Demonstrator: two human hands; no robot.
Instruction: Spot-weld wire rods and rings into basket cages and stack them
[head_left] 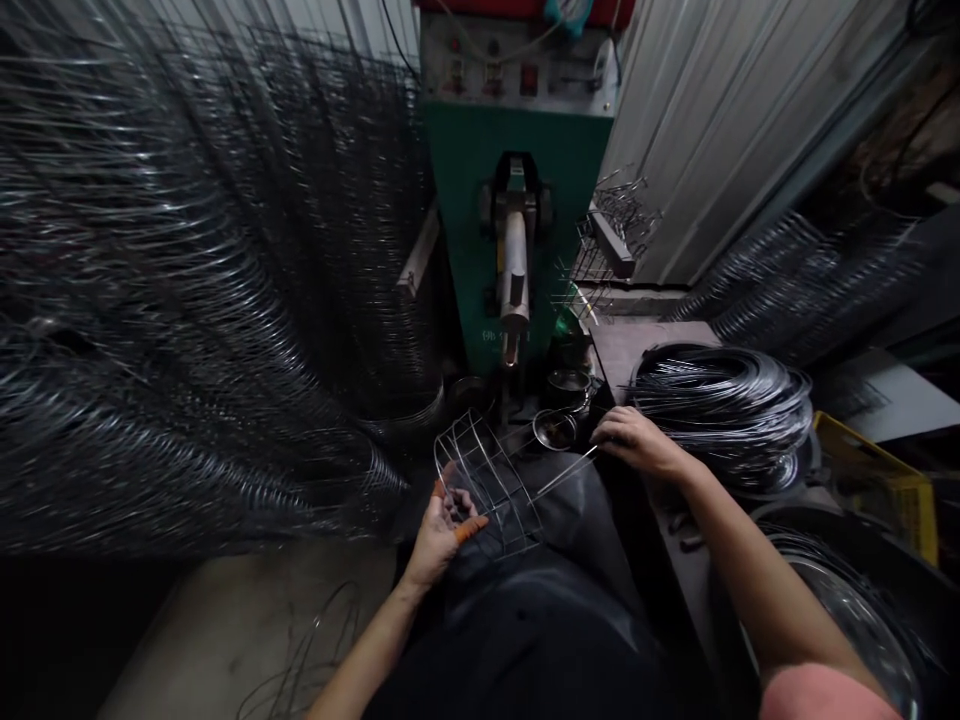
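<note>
My left hand (442, 530), with orange covers on the thumb and a finger, grips a small wire cage (491, 485) by its near left side. The cage has curved rings crossed by straight wires and is tilted above my lap. My right hand (634, 440) is closed, with the fingertips pinching the far end of thin straight wires (566, 475). Those wires run down to the cage's right side; I cannot tell whether they are joined to it. Just beyond the cage stands a green welding machine (457, 180), its metal electrode arm (514, 260) pointing down.
Stacked wire rings (225, 270) fill the left side. On the right lie a thick bundle of cut wires (720, 410), a yellow crate (900, 490) and a dark tub (930, 620) with wire hoops. Small round containers (555, 430) sit under the machine. Loose wires (300, 650) lie on the floor.
</note>
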